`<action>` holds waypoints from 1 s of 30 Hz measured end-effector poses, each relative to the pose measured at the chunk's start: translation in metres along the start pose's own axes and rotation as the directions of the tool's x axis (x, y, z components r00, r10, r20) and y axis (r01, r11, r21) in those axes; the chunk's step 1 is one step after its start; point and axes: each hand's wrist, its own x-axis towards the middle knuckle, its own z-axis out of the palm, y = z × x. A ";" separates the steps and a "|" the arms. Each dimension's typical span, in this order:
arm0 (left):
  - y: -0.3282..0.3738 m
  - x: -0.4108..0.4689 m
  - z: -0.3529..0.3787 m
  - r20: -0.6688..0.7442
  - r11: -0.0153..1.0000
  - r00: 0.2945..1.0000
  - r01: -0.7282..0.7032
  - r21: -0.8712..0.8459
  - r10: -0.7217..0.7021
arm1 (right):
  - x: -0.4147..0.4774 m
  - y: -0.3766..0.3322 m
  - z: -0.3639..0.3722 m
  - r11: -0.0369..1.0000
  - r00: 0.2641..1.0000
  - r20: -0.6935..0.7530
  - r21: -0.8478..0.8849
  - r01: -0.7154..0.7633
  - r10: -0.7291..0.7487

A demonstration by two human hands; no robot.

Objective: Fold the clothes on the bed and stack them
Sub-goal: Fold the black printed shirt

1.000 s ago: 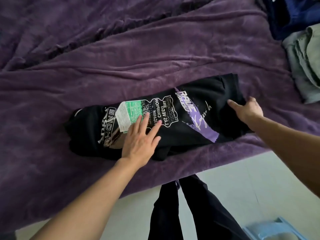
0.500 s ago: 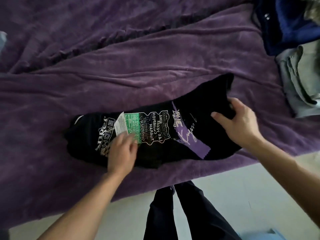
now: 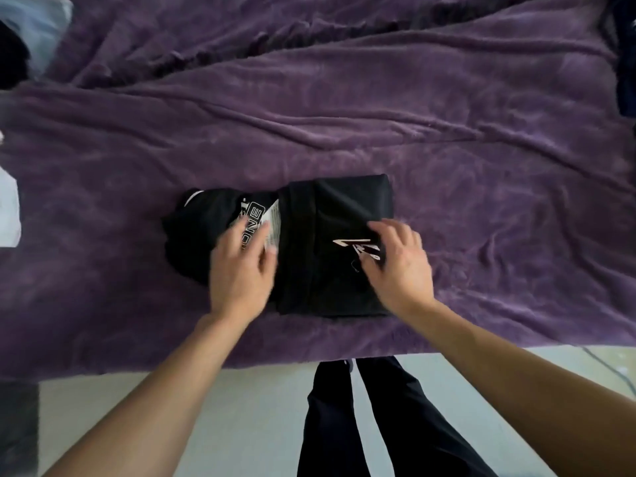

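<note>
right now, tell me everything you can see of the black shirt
The black shirt is soft fabric, partly folded: its right part lies doubled over as a flat rectangular panel with a white script mark; the left end is bunched, showing white lettering and a white label. It lies on the purple blanket near the bed's front edge. The left hand rests on the lettering, the right hand on the panel.
</note>
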 end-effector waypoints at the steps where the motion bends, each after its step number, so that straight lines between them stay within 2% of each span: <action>1: 0.014 -0.002 0.012 0.127 0.996 0.989 -0.083 0.021 0.080 | 0.005 0.011 -0.002 0.991 0.990 0.040 0.013 -0.135 0.135; 3: 0.035 -0.009 0.037 0.408 0.984 0.907 -0.155 0.088 0.107 | 0.016 0.027 0.001 0.910 0.910 0.185 0.123 -0.395 0.370; 4: 0.038 -0.011 0.049 0.488 0.980 0.869 -0.156 0.120 0.079 | 0.022 0.032 0.007 0.853 0.871 0.251 0.215 -0.475 0.422; 6: 0.035 -0.005 0.062 0.539 0.983 0.841 -0.137 0.122 0.050 | 0.032 0.036 0.019 0.753 0.825 0.326 0.347 -0.559 0.462; 8: 0.025 0.007 0.059 0.515 0.992 0.852 -0.122 0.030 0.089 | 0.039 0.035 0.026 0.691 0.807 0.353 0.420 -0.588 0.473; 10: 0.012 0.016 0.042 0.397 0.981 0.912 -0.030 -0.190 0.105 | 0.040 0.027 0.023 0.623 0.803 0.369 0.506 -0.596 0.468; 12: -0.012 0.021 0.015 0.190 0.937 0.981 0.096 -0.335 -0.033 | 0.037 0.010 0.010 0.587 0.826 0.346 0.584 -0.560 0.444; 15: -0.068 0.024 -0.026 -0.011 0.897 0.957 0.266 -0.353 -0.289 | 0.028 -0.040 -0.008 0.698 0.901 0.209 0.575 -0.427 0.380; 17: -0.108 0.022 -0.050 -0.028 0.876 0.923 0.354 -0.328 -0.384 | 0.021 -0.090 -0.012 0.833 0.940 0.132 0.437 -0.340 0.314; 19: -0.145 0.018 -0.071 -0.034 0.872 0.909 0.388 -0.298 -0.416 | 0.014 -0.144 -0.003 0.928 0.974 0.102 0.295 -0.225 0.204; 22: -0.193 0.011 -0.100 -0.043 0.866 0.898 0.409 -0.287 -0.438 | 0.005 -0.218 0.041 0.960 0.985 0.171 0.266 -0.083 0.038; 25: -0.232 0.011 -0.119 -0.059 0.854 0.877 0.447 -0.268 -0.477 | 0.002 -0.263 0.098 0.933 0.914 0.400 0.350 -0.085 -0.066; 27: -0.249 0.017 -0.123 -0.047 0.843 0.864 0.476 -0.249 -0.502 | -0.004 -0.266 0.122 0.942 0.885 0.455 0.331 -0.063 -0.101; 28: -0.253 0.021 -0.123 -0.037 0.848 0.867 0.475 -0.236 -0.497 | -0.007 -0.260 0.126 0.957 0.912 0.395 0.291 -0.013 -0.108; 30: -0.248 0.035 -0.118 -0.039 0.897 0.911 0.397 -0.193 -0.412 | -0.011 -0.237 0.125 0.987 0.978 0.165 0.116 0.111 -0.129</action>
